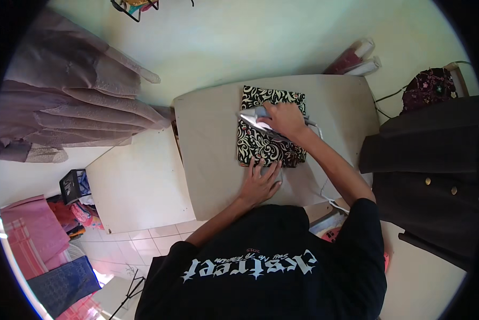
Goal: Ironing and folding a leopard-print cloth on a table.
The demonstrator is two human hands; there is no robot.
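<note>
A folded cloth (259, 146) with a black and cream swirl print lies on the beige-covered table (211, 148). My right hand (285, 120) grips the handle of a clothes iron (255, 120), which rests over the upper middle of the cloth with its tip to the left. From the iron's heel a white cord runs down past my right forearm. My left hand (261, 182) lies with fingers spread, its fingertips on the cloth's near edge. The iron hides part of the print beneath it.
Grey-mauve garments (91, 96) hang at the left, reaching the table's corner. A dark jacket (423, 160) with gold buttons hangs at the right. Rolled plastic-wrapped items (353, 60) lean at the back right against the wall. A white panel (139, 180) adjoins the table's left side.
</note>
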